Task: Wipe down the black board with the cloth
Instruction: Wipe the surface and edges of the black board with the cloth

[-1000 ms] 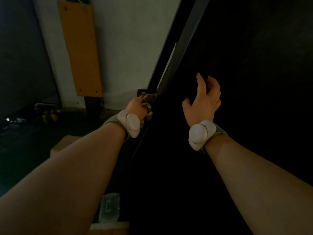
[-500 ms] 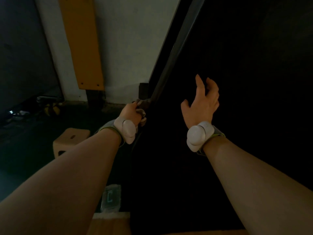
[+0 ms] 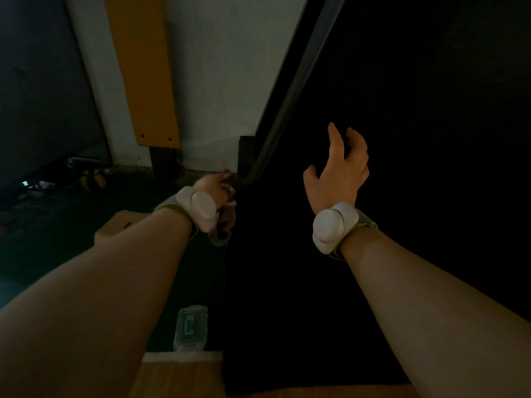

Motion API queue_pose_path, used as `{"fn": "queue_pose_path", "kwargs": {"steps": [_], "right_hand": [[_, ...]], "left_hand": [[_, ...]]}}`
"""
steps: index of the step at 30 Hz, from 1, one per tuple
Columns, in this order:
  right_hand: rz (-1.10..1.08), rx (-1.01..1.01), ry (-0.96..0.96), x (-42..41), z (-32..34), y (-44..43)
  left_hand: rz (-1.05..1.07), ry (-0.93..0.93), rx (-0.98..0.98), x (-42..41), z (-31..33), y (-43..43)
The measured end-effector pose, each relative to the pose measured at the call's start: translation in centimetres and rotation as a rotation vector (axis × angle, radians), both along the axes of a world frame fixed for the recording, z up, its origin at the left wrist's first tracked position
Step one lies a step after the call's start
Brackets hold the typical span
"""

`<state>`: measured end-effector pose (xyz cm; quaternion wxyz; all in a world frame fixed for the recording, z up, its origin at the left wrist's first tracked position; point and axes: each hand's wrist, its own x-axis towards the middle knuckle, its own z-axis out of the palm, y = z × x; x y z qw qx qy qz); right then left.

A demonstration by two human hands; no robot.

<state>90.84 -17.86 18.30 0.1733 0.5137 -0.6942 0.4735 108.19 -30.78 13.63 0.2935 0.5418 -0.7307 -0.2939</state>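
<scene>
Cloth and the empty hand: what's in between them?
Only the black board itself. In the head view, a bare dark stretch of it lies between the cloth gripped in the left hand and the open right hand.

Black board (image 3: 402, 139), grey cloth (image 3: 222, 228), orange plank (image 3: 143, 67).

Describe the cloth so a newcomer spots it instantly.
Find the black board filling the right side; follow its left edge down. The left hand grips the cloth there: soft, crumpled, greyish, unlike the hard white wrist device beside it.
</scene>
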Motion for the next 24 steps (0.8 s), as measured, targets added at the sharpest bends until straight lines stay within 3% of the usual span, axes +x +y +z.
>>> {"fn": "queue_pose_path", "kwargs": {"steps": [4, 8, 12, 14, 19, 24], "right_hand": [[-0.003, -0.031, 0.001, 0.0, 0.4, -0.2], [-0.011, -0.044, -0.005, 0.1, 0.2, -0.6], [-0.004, -0.057, -0.009, 0.5, -0.8, -1.0], [-0.007, -0.063, -0.017, 0.5, -1.3, -1.0], [-0.007, -0.074, -0.010, 0.5, -2.2, -1.0], [0.003, -0.042, -0.011, 0.4, -3.0, -0.8]], "left_hand": [[0.143, 0.322, -0.153, -0.4, 3.2, 0.7], [-0.095, 0.246, -0.176, -2.2, 2.5, 2.3], [-0.156, 0.556, -0.065, -2.5, 0.4, 1.6], [-0.140, 0.561, -0.013, -2.3, 0.0, 1.5], [-0.079, 0.331, 0.019, -1.8, -0.3, 1.9], [0.034, 0.296, 0.019, -1.8, -1.5, 1.6]]}}
